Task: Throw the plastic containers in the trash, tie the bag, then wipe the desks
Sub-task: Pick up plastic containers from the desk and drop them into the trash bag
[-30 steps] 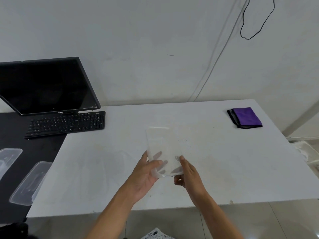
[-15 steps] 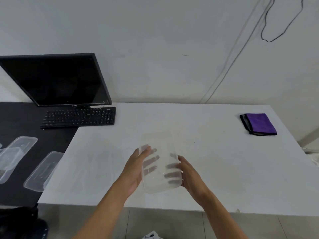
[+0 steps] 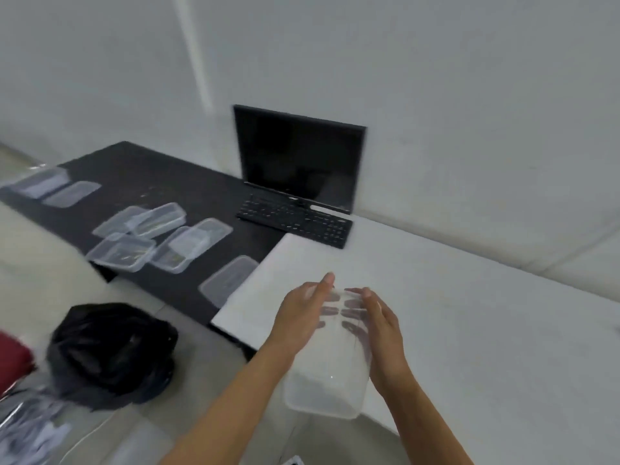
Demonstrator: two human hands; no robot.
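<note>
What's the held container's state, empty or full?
Empty: the clear container shows only the fingers holding it through its walls, nothing inside.

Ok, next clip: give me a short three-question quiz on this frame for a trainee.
1. True or false: both the left hand and the right hand hold the clear container.
2. Where does the black trash bag lie? A on a chair; B on the floor; C on a shelf.
3. Fill in: the keyboard sits right in front of the ___.
Key: 1 true; 2 B; 3 monitor.
</note>
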